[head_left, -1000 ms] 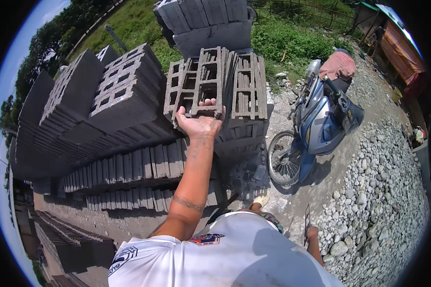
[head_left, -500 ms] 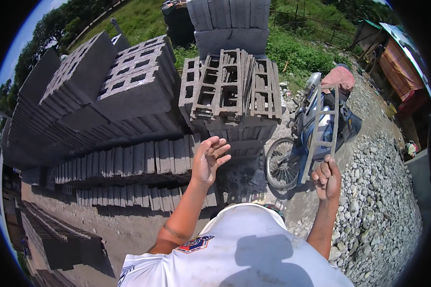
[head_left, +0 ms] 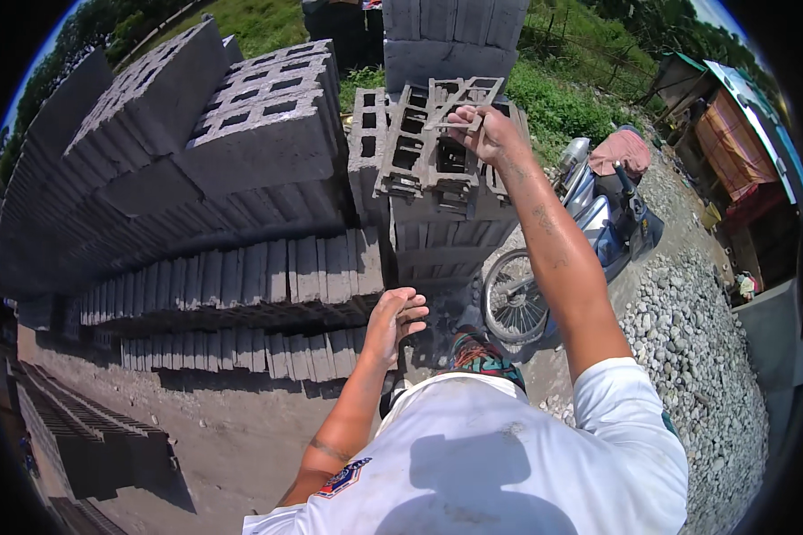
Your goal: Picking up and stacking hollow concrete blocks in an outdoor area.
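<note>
My right hand (head_left: 484, 135) reaches far forward, closed on the end of a thin grey ladder-shaped frame (head_left: 439, 126). That frame is over the top of a pile of similar slotted frames (head_left: 451, 185), heaped on a block stack; whether it touches them I cannot tell. My left hand (head_left: 394, 326) is held lower, near the end of a row of grey slabs (head_left: 317, 272). Its fingers are apart and nothing is in it.
Large hollow concrete blocks (head_left: 259, 174) are stacked high on the left. A motorcycle (head_left: 589, 214) stands right of the frame pile, its front wheel (head_left: 516, 299) close to my feet. Loose gravel (head_left: 687, 357) covers the ground at right. Another block row (head_left: 107, 446) lies at lower left.
My right hand has swung forward and left with the frame, from beside the motorcycle to above the frame pile. The left hand has dropped slightly and stays open.
</note>
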The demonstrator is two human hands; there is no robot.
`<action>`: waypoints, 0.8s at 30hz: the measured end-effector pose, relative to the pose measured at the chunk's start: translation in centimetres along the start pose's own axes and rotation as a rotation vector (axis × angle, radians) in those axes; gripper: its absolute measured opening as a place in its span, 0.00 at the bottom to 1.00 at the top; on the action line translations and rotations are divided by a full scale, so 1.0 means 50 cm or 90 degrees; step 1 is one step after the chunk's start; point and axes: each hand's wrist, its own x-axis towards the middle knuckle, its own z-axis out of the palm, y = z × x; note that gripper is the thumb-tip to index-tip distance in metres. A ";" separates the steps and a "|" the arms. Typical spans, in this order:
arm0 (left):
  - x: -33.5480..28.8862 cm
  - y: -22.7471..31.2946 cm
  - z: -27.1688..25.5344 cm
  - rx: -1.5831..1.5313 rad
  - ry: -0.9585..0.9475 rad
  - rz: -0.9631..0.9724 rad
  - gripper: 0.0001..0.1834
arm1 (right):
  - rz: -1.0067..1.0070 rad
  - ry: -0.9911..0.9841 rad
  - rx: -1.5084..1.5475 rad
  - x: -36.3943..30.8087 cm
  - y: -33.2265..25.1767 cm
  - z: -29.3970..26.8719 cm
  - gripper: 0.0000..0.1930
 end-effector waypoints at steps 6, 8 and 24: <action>0.046 -0.006 -0.016 -0.044 0.115 0.022 0.21 | 0.187 -0.056 -0.353 -0.024 -0.048 -0.061 0.14; 0.075 -0.005 -0.004 -0.039 0.133 0.026 0.21 | 0.232 -0.116 -0.448 -0.021 -0.073 -0.074 0.12; 0.343 0.049 0.301 -0.302 0.295 0.135 0.48 | 0.165 -0.286 -0.878 0.689 -0.123 -0.198 0.32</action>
